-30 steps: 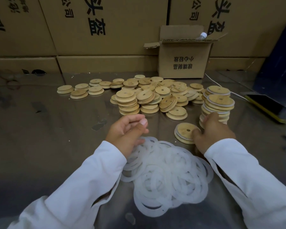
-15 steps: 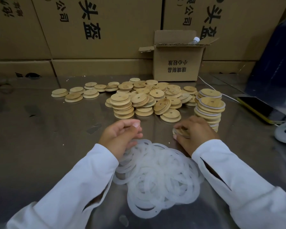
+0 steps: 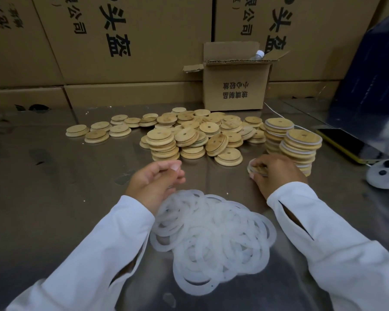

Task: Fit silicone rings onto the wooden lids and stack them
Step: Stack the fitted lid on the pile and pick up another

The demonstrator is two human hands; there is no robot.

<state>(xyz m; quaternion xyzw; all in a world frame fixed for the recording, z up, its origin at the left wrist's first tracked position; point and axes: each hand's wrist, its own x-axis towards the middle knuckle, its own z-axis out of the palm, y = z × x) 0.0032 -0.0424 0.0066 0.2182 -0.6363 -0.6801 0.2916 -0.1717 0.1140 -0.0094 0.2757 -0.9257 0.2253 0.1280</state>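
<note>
We are looking down at a steel table [image 3: 43,198] that is filling the lower two thirds of the frame. Large printed cartons [image 3: 121,41] are walling off the top. In the lower centre, a loose heap of translucent silicone rings [image 3: 211,239] is lying between our two white sleeves. Across the middle of the frame, bare wooden lids [image 3: 189,135] are spreading out in a low, untidy pile, some lying flat and some leaning. Behind them, in the upper right of centre, a small open box [image 3: 236,90] is standing. At centre right, two stacks of ringed lids [image 3: 301,147] are rising side by side.

Our left hand [image 3: 155,182] is hovering at the upper left edge of the ring heap. Its fingers are curling in with the thumb against the fingertips, and we cannot tell whether a ring is pinched there. Our right hand [image 3: 279,176] is sitting just beside the foot of the nearer stack. Its fingers are curling over and gripping one wooden lid [image 3: 255,168], which shows a pale ring edge.

We are judging the nearer stack to be the main risk. It is tall and uneven, so a knock from our right knuckles could topple it. The rings are also overlapping, so pulling one could drag up others.
</note>
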